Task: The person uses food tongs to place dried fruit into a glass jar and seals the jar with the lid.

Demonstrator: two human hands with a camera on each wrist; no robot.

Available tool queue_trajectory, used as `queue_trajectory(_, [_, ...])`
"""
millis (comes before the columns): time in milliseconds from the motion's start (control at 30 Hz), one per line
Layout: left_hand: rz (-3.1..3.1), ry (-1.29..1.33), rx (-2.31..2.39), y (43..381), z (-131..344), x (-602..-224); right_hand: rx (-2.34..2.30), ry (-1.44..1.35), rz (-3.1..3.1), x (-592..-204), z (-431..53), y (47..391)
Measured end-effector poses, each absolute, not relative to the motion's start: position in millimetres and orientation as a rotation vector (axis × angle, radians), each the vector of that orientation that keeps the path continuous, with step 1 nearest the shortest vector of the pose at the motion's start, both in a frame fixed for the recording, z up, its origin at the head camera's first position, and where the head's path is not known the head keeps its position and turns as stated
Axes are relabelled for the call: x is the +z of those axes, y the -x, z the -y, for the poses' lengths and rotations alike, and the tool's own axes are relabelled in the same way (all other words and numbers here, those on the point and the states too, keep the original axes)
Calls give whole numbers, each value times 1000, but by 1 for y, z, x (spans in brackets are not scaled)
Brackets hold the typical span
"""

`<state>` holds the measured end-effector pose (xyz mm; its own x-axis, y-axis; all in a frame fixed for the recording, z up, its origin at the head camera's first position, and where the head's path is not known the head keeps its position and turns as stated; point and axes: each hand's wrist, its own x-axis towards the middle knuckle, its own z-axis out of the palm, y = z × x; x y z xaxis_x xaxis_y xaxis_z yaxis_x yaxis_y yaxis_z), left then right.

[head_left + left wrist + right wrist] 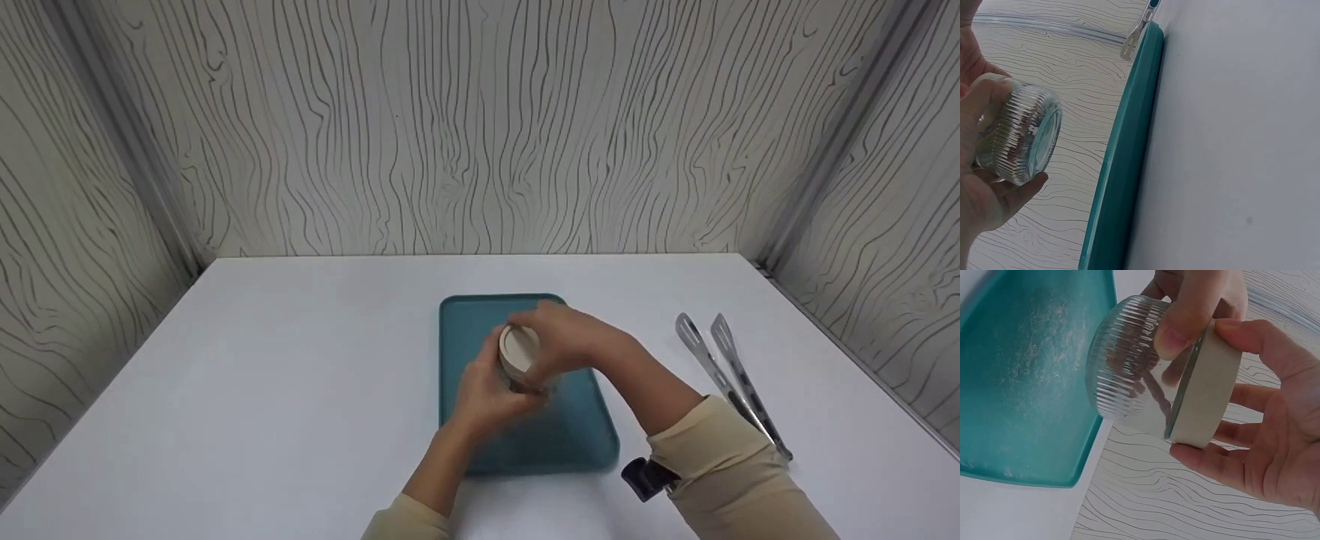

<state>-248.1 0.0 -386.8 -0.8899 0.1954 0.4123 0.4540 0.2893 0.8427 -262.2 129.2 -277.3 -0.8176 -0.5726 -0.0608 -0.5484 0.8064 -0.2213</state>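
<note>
A ribbed glass jar [1129,371] with a beige lid [1207,388] is held in the air over a teal tray [472,322]. My left hand [487,394] grips the glass body, its thumb lying along the side in the right wrist view. Around the lid's rim curl the fingers and thumb of my right hand [570,341]. Some brown pieces show through the glass, but their kind is unclear. In the left wrist view the jar's base [1047,140] faces the camera, tilted. The lid sits on the jar's mouth.
Metal tongs [731,375] lie spread on the white table [262,390], right of the tray and beside my right forearm. Pale scuffs mark the tray's surface. Wood-patterned panels [450,135] rise behind the table and at both sides.
</note>
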Motion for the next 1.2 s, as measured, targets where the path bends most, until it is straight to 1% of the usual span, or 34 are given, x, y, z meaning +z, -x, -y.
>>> queue_trajectory(200, [2294,590,-1617,251,5,-382,-388,857,-2903,-278,-129,260])
queue_trajectory(400, [2254,539,-1632,254,16,-376,-482,1010,-3100,-279,-134,259])
queue_trajectory(600, [2267,414,-1574,257,32,-369,-422,1104,-3357,-283,-148,259])
queue_trajectory(867, [2203,211,-1485,265,63,-367,-435,910,-3418,-285,-184,257])
queue_trajectory(1200, [2185,88,-1499,268,101,-371,-468,761,-3378,-299,-230,250])
